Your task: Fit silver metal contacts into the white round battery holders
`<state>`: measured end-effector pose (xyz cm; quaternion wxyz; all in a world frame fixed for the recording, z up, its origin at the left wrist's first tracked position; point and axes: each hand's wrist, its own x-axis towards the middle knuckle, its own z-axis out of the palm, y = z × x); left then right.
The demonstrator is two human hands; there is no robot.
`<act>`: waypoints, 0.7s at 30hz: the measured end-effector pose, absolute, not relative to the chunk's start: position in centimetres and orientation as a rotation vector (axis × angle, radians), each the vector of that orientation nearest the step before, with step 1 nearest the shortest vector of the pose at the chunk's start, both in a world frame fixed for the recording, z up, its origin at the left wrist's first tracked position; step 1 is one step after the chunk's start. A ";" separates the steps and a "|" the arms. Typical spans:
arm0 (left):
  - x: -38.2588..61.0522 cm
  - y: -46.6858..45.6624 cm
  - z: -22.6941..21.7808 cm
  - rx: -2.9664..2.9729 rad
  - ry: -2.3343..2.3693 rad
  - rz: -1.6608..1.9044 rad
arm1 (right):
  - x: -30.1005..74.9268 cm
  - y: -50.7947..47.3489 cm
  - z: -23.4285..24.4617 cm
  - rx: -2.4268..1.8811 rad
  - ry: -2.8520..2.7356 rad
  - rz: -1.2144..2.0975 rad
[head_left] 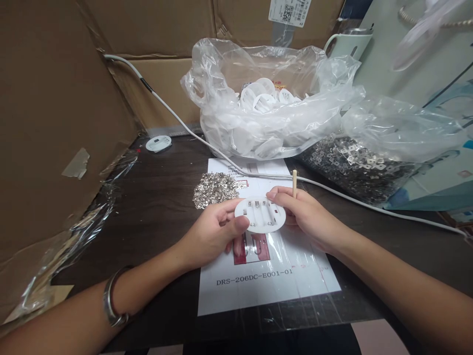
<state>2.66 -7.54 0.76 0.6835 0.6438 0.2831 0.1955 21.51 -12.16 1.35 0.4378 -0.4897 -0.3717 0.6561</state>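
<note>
A round white plastic battery holder [260,215] with small metal contacts in its slots is held above a printed sheet [254,301]. My left hand [218,224] grips its left edge, thumb on top and fingers underneath. My right hand [301,209] is closed at the holder's right side, thumb and forefinger at its upper right rim. A thin wooden stick [294,183] pokes up from between the fingers of that hand; its lower end is hidden. Just beyond my left hand lies a heap of small metal contact pieces [214,190].
A clear plastic bag [273,123] full of white round parts stands behind. To its right is a bag of metal pieces [365,165]. A white cable [177,116] crosses the dark table. One white disc [158,143] lies at back left, near cardboard walls [48,74].
</note>
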 end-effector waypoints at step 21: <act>2.5 -7.5 0.5 1.435 0.650 0.434 | 21.4 -12.2 1.3 -1.215 -0.847 1.688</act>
